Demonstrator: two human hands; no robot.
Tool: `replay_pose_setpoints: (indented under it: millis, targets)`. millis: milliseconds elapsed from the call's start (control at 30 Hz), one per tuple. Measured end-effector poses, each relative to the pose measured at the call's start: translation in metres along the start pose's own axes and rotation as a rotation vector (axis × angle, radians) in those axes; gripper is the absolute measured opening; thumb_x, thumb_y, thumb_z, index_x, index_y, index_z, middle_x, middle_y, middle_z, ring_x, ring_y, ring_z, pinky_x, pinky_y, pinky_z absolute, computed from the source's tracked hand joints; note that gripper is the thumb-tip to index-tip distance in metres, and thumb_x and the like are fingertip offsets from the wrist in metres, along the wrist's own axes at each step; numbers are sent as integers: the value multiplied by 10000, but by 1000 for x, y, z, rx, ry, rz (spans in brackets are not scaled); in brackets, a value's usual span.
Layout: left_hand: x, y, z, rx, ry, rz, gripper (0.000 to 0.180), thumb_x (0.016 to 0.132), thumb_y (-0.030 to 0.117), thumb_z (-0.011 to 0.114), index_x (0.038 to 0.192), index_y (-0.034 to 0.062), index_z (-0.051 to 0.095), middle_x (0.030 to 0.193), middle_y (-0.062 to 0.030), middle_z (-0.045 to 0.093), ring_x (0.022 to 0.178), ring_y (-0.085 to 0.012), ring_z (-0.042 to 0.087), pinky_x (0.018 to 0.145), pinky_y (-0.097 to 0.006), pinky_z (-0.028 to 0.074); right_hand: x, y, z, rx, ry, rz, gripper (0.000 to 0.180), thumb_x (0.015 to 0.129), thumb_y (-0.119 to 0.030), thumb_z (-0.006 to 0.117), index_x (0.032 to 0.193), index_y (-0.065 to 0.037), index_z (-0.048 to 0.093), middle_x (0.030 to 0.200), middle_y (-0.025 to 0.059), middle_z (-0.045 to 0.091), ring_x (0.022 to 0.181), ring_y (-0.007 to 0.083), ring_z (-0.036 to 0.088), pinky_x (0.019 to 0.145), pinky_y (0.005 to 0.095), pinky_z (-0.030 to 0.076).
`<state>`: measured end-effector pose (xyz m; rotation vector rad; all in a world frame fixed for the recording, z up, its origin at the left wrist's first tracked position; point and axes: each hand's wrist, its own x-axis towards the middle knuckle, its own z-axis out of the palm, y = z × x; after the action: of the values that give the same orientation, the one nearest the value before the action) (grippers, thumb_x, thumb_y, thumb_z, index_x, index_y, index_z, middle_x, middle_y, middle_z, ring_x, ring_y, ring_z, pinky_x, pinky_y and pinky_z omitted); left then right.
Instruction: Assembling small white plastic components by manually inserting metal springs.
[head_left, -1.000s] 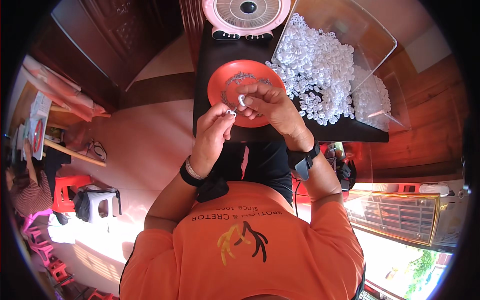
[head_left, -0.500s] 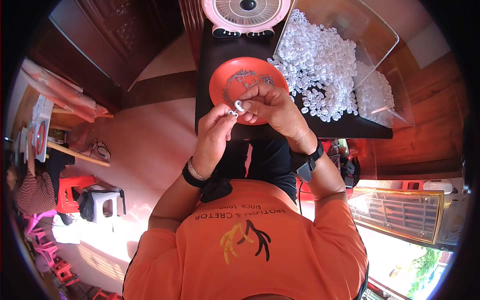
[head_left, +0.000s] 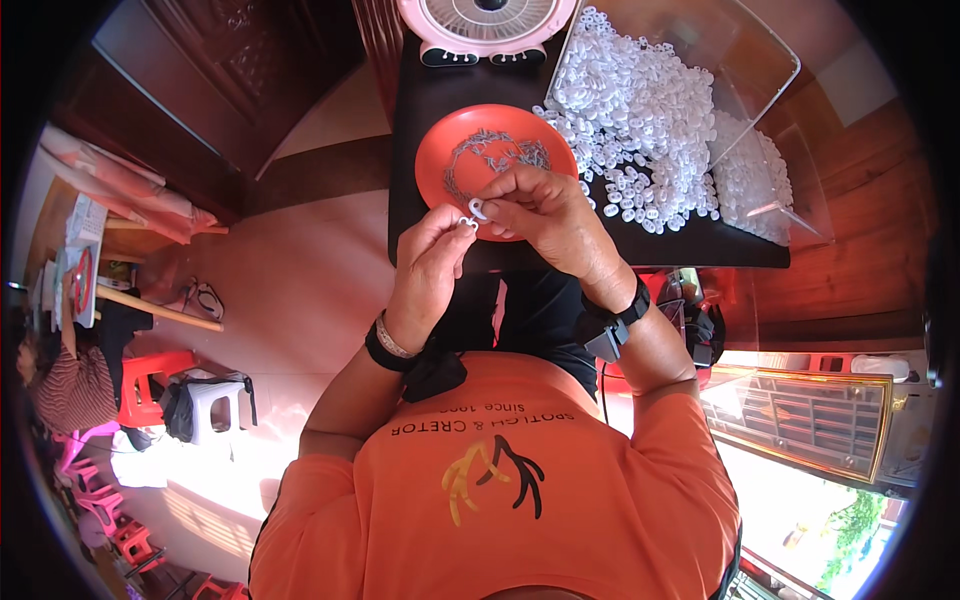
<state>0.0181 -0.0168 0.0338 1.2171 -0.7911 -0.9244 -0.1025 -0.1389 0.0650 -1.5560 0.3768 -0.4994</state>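
Observation:
In front of me, over the near edge of a red plate, both hands are close together. My left hand pinches a small white plastic piece between thumb and fingers. Another small white oval piece sits in the pinch of my right hand. The two pieces meet or nearly touch; I cannot tell whether they are joined. Many small grey metal pins lie in the plate, partly hidden by my right hand. To the right rises a big heap of white oval plastic pieces, with some spread toward the plate.
The dark table carries a pink fan at its far side. A clear plastic bin lies around the heap. A grey-white stool and a red stool stand at left, near a person in a striped top.
The view has shifted slightly, so the table and plate sit a little higher. Both hands keep their pinches on the white pieces, with hardly any movement.

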Motion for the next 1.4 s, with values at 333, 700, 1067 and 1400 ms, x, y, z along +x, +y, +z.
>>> replay_pose_setpoints:
  millis: [333, 700, 1067, 1400]
  targets:
    - [2, -14, -1, -108, -2, 62, 207, 922, 173, 535, 767, 36, 523, 609, 31, 445, 513, -33, 365, 457, -192, 295, -6, 9, 8, -128, 16, -87, 98, 866, -41, 640, 937, 25, 626, 794, 28, 639, 735, 75, 600, 672, 226, 501]
    - [-1, -12, 2, -199, -20, -61, 218, 927, 231, 474, 850, 41, 548, 627, 2, 500, 509, -62, 457, 441, -186, 316, -17, 6, 13, -380, 106, -266, 208, 768, -10, 696, 960, 6, 618, 822, 78, 645, 737, 158, 670, 648, 281, 550]
    - [-6, -10, 17, -162, 100, -53, 261, 935, 271, 508, 910, 34, 612, 648, 3, 553, 541, -45, 473, 482, -181, 334, -23, 4, 20, -713, 126, -409, 319, 713, -60, 730, 1010, -19, 623, 857, 114, 624, 761, 254, 659, 665, 317, 538]
    - [-8, -18, 11, -146, 55, -4, 293, 921, 233, 460, 931, -13, 618, 659, -22, 592, 536, -64, 495, 488, -194, 368, -25, 10, 22, -666, 125, -417, 269, 773, -69, 691, 1030, -21, 626, 747, 93, 657, 671, 235, 676, 590, 298, 525]
